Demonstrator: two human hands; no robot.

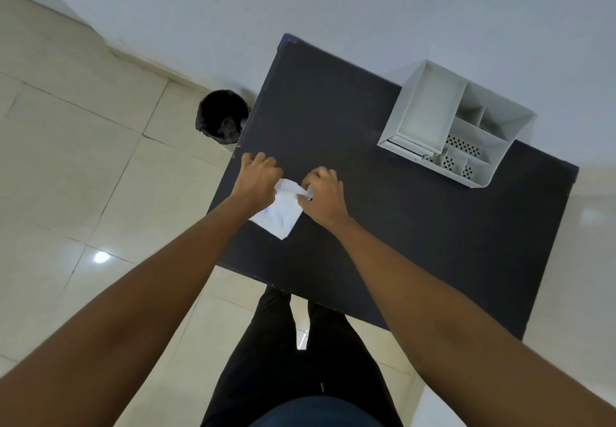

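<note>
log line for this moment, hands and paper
left hand: grips paper | right hand: pinches paper | paper: partly crumpled, on table | bin: floor beside table

light: soft, even, dim-cool | glare: spot on floor tile (101, 257) | edges: wide-angle bend | focus: slightly soft

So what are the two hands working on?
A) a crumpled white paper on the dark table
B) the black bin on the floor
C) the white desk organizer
A: the left hand and right hand both grip the white paper, which lies on the dark table.
</note>
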